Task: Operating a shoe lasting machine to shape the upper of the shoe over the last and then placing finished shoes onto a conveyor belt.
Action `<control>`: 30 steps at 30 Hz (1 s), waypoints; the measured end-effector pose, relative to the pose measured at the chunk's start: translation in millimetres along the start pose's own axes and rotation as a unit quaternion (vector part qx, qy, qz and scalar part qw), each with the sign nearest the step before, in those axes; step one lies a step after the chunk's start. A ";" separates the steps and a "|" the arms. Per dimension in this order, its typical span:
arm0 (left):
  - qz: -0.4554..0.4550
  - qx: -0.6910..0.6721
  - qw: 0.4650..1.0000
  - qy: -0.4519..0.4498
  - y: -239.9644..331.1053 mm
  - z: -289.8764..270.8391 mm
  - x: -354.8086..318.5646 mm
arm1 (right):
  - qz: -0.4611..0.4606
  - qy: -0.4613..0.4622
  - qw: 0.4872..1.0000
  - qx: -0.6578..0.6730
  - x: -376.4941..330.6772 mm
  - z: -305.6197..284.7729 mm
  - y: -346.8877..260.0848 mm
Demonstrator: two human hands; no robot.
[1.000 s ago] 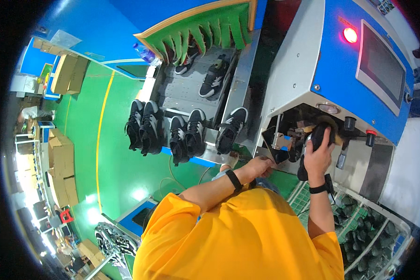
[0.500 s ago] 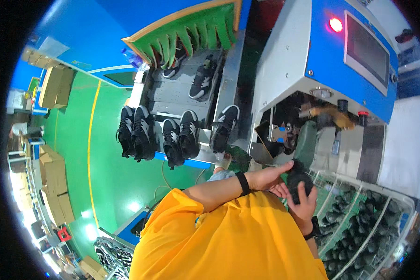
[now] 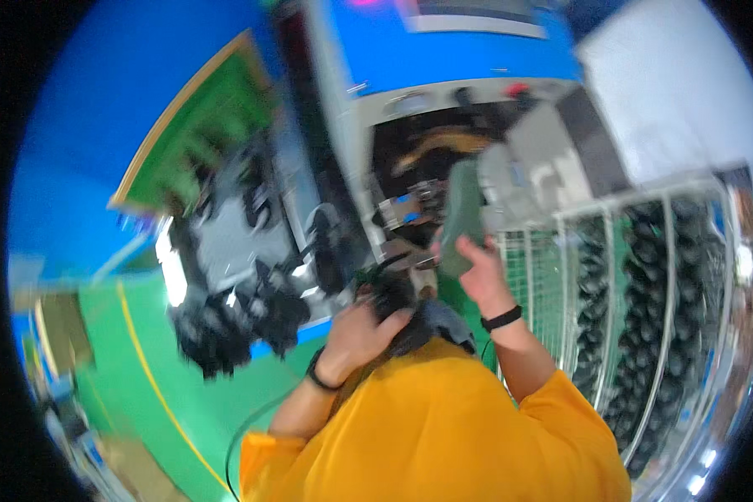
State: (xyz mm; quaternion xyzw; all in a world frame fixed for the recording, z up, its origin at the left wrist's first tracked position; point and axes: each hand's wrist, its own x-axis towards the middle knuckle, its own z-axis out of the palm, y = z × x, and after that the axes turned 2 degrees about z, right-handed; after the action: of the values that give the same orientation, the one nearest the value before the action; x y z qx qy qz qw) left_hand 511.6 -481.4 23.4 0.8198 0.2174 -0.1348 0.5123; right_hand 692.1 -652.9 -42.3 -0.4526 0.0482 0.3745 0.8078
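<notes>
Low in front of the machine, my left hand [image 3: 358, 335] is closed around a dark shoe [image 3: 393, 294], whose outline is smeared by motion. My right hand [image 3: 484, 274] has its fingers wrapped round the lower end of a long green shoe last [image 3: 465, 201], which stands up at the machine's opening. Behind the last are a blue-and-white clamp part [image 3: 406, 209] and a yellowish curved piece [image 3: 443, 144].
A blue and white machine [image 3: 460, 50] stands ahead. Left of it, blurred black shoes [image 3: 226, 322] sit at the end of a conveyor [image 3: 238, 222] with a green strip curtain [image 3: 205, 125]. A white wire rack [image 3: 668, 276] on the right holds many black pieces.
My view has swung right. Both hands were on the dark shoe; now the left alone holds it, and the right has moved onto the green last.
</notes>
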 end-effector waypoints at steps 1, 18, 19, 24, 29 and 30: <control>0.009 -0.001 1.000 -0.016 -0.4 -2.9 -2.1 | -0.027 0.016 0.999 -0.022 -16.3 -7.5 -7.3; 0.150 0.043 0.967 -0.201 73.4 86.5 39.8 | -0.100 0.357 0.917 0.145 -244.5 -172.4 -0.8; 0.143 0.036 0.966 -0.212 77.7 95.0 44.5 | -0.119 0.364 0.907 0.175 -259.5 -184.0 3.7; 0.213 0.126 0.935 -0.254 129.0 132.3 60.2 | -0.202 0.438 0.813 0.325 -323.4 -225.4 25.0; 0.206 0.178 0.919 -0.285 176.3 155.3 63.7 | -0.239 0.495 0.790 0.273 -382.9 -224.1 22.5; 0.224 0.186 0.911 -0.293 176.5 160.1 69.9 | -0.249 0.473 0.791 0.296 -395.3 -225.8 20.7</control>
State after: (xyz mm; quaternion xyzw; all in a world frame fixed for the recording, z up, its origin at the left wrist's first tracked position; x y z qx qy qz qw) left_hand 659.9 -677.2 60.1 0.8513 -0.1607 -0.2887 0.4076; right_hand 455.0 -1041.7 -24.2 -0.3079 0.4187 -0.1333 0.8438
